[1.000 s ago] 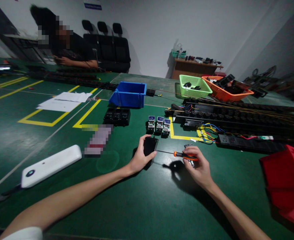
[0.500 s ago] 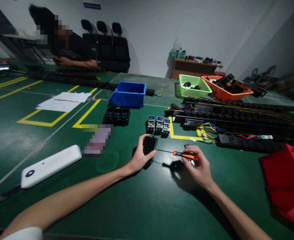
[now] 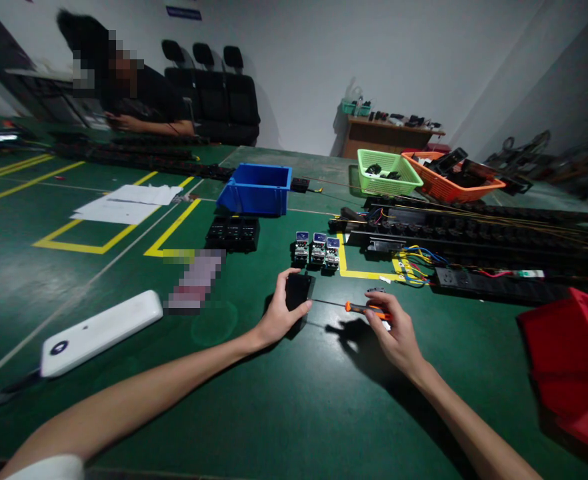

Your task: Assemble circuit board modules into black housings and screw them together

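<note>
My left hand (image 3: 280, 315) grips a small black box (image 3: 298, 292) on its edge above the green table (image 3: 284, 407). With its fingers around the handle, my right hand (image 3: 395, 328) holds an orange and black screwdriver (image 3: 357, 307). The thin shaft points left, and its tip meets the right side of the box. Just behind the box stand three small circuit modules (image 3: 318, 249) in a row. A small part partly hidden by my right hand lies behind and under its fingers.
A blue bin (image 3: 257, 190) and black modules (image 3: 233, 233) stand behind on the left, a white device (image 3: 101, 333) at the left. Black rails with wires (image 3: 439, 233) and a red bin (image 3: 569, 360) are at the right. A person (image 3: 144, 100) sits across the table.
The fingers of my right hand have shifted on the screwdriver handle, moving slightly left. My left hand and the black box look unchanged.
</note>
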Motion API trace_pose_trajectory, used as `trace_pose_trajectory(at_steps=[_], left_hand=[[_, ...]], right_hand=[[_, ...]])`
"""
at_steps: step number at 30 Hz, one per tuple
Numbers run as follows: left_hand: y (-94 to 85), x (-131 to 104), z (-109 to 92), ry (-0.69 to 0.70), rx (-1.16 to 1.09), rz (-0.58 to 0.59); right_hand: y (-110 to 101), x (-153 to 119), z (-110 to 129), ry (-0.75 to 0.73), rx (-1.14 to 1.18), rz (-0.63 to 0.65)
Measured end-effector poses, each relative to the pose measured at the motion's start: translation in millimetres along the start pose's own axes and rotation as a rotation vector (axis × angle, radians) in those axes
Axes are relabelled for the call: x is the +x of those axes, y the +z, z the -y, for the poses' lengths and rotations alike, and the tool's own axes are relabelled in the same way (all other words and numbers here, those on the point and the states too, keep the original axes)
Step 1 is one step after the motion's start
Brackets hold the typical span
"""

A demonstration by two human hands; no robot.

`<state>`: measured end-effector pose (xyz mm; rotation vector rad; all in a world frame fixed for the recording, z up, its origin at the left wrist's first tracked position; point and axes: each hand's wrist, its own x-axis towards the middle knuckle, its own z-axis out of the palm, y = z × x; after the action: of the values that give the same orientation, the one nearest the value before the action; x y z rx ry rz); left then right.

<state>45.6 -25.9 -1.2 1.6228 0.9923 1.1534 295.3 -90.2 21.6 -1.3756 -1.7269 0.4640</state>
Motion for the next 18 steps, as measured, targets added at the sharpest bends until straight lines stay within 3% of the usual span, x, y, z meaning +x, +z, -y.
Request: trace_pose_trajectory(at_steps=[18], left_hand=[[0.2, 0.0, -1.5, -0.018, -0.008, 0.01]], right_hand=[[1.7, 1.8, 8.7, -0.16, 0.151, -0.127]])
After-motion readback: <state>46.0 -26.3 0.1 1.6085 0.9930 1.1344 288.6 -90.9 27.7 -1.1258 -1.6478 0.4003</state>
